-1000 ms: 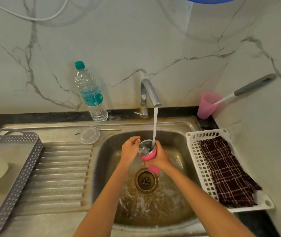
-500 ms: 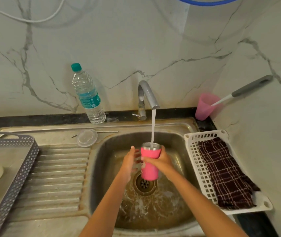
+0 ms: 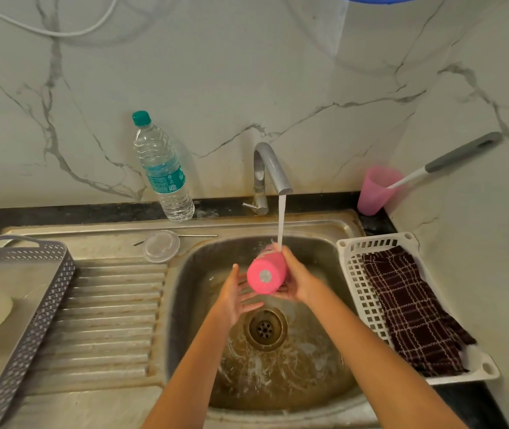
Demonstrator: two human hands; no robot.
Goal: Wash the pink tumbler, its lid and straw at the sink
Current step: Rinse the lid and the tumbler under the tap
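1. Now the pink metal tumbler [image 3: 267, 269] is held over the steel sink [image 3: 190, 292], above and a little beyond the round drain [image 3: 265, 328]. It is tipped on its side, with its flat base turned toward the near edge and its mouth pointing away toward the wall.
2. Water runs from the curved grey tap [image 3: 271, 168] in a thin stream [image 3: 281, 221] that lands on the tumbler's upper side, near its far end.
3. The person's right hand [image 3: 298, 281] wraps round the tumbler from the right and carries it.
4. The left hand [image 3: 235, 297] is spread wide, palm up, just left of the tumbler and below it. Whether its fingers touch the tumbler I cannot tell.
5. The clear round lid [image 3: 161, 245] and the thin metal straw [image 3: 199, 235] lie on the sink's far ledge, left of the basin. Both are well apart from either hand.
6. To my eye, this is the step of rinsing the tumbler's outside.
7. The next move probably calls for turning the tumbler under the stream while the free hand rubs its wall. A wet metal wall will be slippery, so the grip must be firm.
8. The lid and straw would come after that.
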